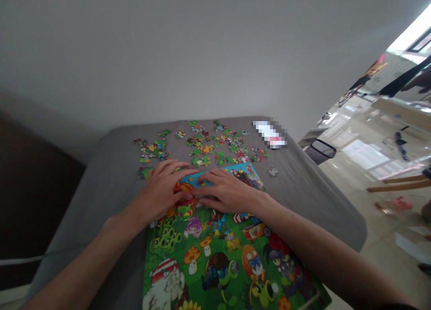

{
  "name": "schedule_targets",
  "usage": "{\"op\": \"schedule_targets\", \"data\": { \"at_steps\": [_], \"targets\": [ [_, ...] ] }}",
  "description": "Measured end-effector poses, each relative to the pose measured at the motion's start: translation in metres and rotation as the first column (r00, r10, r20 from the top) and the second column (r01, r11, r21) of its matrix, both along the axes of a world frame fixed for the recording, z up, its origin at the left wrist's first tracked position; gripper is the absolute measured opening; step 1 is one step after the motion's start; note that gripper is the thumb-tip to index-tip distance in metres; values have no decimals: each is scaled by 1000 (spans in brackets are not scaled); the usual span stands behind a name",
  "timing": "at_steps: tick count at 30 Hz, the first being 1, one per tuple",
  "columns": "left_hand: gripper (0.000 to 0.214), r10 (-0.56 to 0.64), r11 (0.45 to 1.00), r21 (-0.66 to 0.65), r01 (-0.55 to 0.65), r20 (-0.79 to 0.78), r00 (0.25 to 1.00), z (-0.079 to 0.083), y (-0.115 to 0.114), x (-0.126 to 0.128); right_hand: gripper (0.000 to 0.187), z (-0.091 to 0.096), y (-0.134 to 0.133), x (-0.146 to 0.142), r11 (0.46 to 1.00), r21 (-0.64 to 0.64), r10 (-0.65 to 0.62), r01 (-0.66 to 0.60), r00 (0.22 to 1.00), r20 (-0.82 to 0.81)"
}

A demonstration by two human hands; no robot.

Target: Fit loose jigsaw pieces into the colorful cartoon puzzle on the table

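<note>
A colourful jigsaw puzzle board (232, 251) with cartoon plants and zombies on green lies before me, its far edge showing blue sky. My left hand (164, 184) rests over the board's upper left part, fingers spread and thumb pointing right. My right hand (225, 191) lies palm down across the upper middle, its fingers apart and pointing left. The fingertips of both hands come close together over the picture. Whether a small piece sits under them is hidden. Beyond the board, loose puzzle pieces (202, 148) are scattered, with another group of pieces (155, 149) at the left.
Grey cloth (303, 202) covers the table, which stands against a pale wall (202, 54). A phone with a blurred screen (270, 134) lies at the back right. One single piece (273, 172), grey-looking, is right of the board. Beyond the right edge is a shiny tiled floor (367, 153).
</note>
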State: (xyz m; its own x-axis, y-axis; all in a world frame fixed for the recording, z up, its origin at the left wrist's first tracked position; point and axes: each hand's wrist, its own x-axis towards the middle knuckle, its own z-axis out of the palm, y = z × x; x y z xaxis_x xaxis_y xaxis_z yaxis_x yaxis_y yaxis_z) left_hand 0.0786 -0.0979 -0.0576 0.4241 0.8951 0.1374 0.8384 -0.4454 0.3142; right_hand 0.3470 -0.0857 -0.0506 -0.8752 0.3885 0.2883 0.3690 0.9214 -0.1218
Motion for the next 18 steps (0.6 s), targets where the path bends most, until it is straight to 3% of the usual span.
{"op": "schedule_targets", "data": {
  "at_steps": [4, 10, 13, 18],
  "targets": [
    [57, 33, 999, 31, -35, 42, 999, 1, 4, -8, 35, 0, -2, -1, 1000, 28, 6, -8, 999, 42],
    [55, 148, 962, 203, -183, 175, 973, 11, 17, -42, 37, 3, -3, -1, 1000, 4, -14, 14, 998, 68],
    [49, 213, 954, 187, -236, 135, 968, 9, 18, -46, 37, 4, -4, -1, 1000, -6, -13, 13, 996, 83],
    [53, 203, 969, 128, -213, 87, 975, 2, 14, -36, 39, 4, -4, -2, 1000, -12, -19, 20, 997, 71]
  ]
}}
